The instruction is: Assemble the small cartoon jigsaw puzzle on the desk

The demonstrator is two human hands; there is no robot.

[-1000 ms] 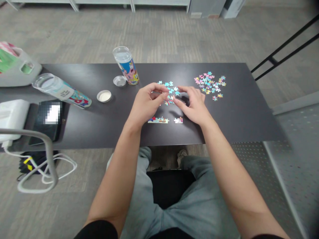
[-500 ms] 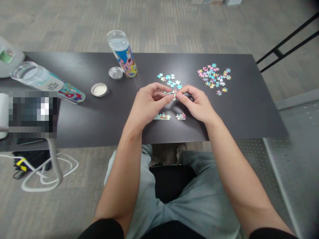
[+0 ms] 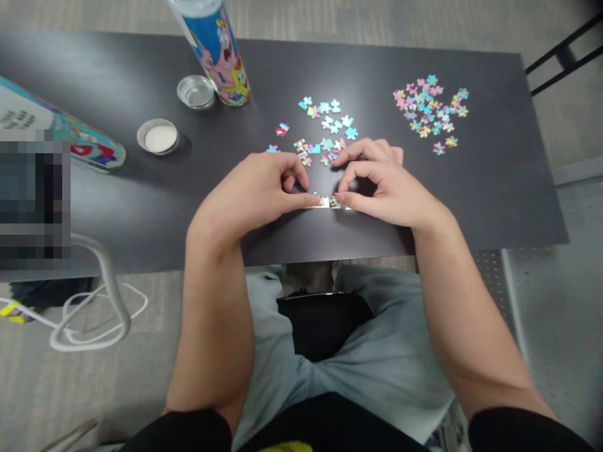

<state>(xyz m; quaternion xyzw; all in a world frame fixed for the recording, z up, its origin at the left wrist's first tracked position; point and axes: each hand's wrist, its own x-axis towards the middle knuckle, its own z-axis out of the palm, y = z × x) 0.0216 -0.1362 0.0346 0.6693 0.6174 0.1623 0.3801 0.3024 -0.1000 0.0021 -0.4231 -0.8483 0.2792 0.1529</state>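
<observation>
My left hand is closed at the joined strip of jigsaw puzzle pieces, its thumb pressing on the strip near the table's front edge. My right hand pinches a puzzle piece between thumb and index finger, just right of the strip. A narrow dark gap shows between the two. Part of the strip is hidden under my left fingers. Beyond my hands lie several loose puzzle pieces, and a looser group of mostly blue pieces sits behind them.
A heap of puzzle pieces spreads at the right of the dark table. An upright cartoon-printed tube stands at the back left, near a metal lid and a white-centred lid. Another tube is at far left.
Both hands have come down toward the front edge, onto the puzzle strip. The loose pieces behind are now more exposed. The view has shifted nearer the table.
</observation>
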